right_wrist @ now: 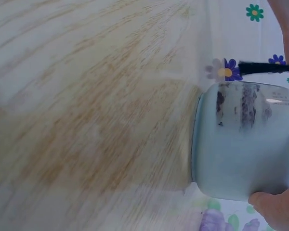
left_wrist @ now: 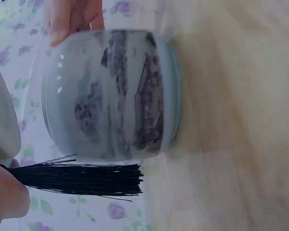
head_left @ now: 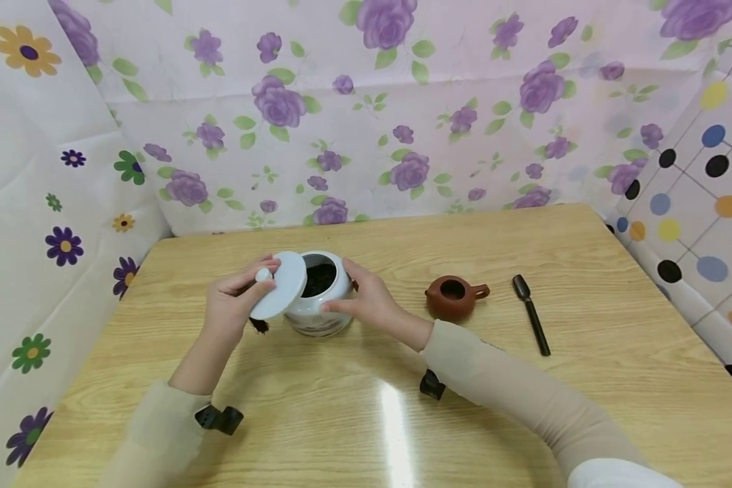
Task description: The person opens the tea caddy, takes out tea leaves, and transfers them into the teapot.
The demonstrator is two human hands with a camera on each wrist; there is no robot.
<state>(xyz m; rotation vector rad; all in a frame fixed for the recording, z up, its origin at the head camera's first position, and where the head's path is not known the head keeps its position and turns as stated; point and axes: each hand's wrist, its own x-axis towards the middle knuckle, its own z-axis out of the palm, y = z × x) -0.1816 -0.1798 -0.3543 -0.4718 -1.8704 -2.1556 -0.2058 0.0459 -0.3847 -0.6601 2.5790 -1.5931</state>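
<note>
gripping lid (head_left: 289,286) and painted jar (head_left: 318,310), tiny marks (right_wrist: 278,94) illegible.

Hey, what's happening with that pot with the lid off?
Someone's left grip holds the lid, tilted beside the mouth of the white jar. Their right grip holds the jar's side. The jar is open, and you can see dark stuff inside, though I can't tell exactly what it is. A brown teapot with an open top and a dark scoop sit to the right on the table, and neither grip is touching them.
</note>
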